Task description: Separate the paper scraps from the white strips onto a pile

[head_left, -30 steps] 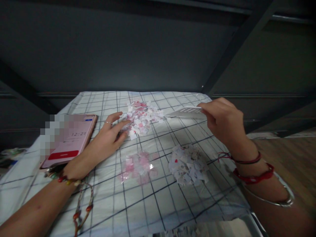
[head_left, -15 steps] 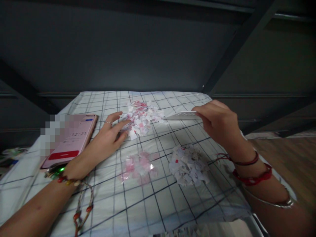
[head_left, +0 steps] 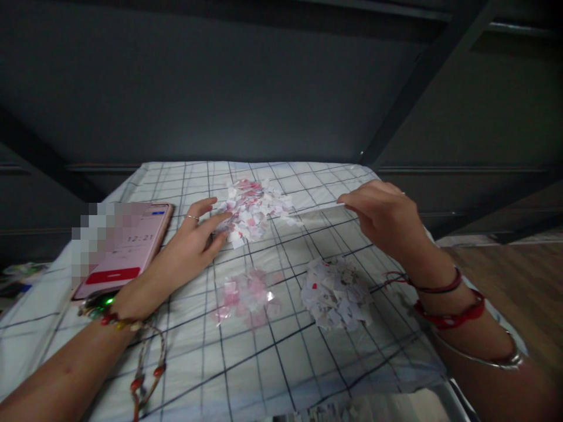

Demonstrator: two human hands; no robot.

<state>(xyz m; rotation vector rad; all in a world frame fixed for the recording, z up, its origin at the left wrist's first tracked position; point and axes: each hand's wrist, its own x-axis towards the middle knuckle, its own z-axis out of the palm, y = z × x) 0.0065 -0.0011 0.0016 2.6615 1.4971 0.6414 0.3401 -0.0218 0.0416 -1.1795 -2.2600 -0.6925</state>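
My left hand (head_left: 191,240) rests palm down with its fingers apart, the fingertips at the left edge of a loose heap of torn white and pink paper scraps (head_left: 255,211). On the far side of that heap, my right hand (head_left: 385,220) pinches a thin, flat white card (head_left: 319,207) between thumb and fingers. The card appears nearly edge-on, its far end pointing at the heap; I cannot tell whether it touches the scraps. Closer to me lie a small spread of pink, shiny clear pieces (head_left: 248,296) and, to their right, a rounded pile of whitish paper scraps (head_left: 336,296).
A phone (head_left: 152,243) in a pink case lies left of my left hand, its screen lit. Grid-patterned white cloth (head_left: 185,369) covers the table. Behind stands a dark panel wall (head_left: 246,88). A pale object (head_left: 396,407) shows at the bottom edge.
My right hand has tilted the white card, so its flat face has turned to a thin edge. The hand has shifted slightly left. My left hand stays in place.
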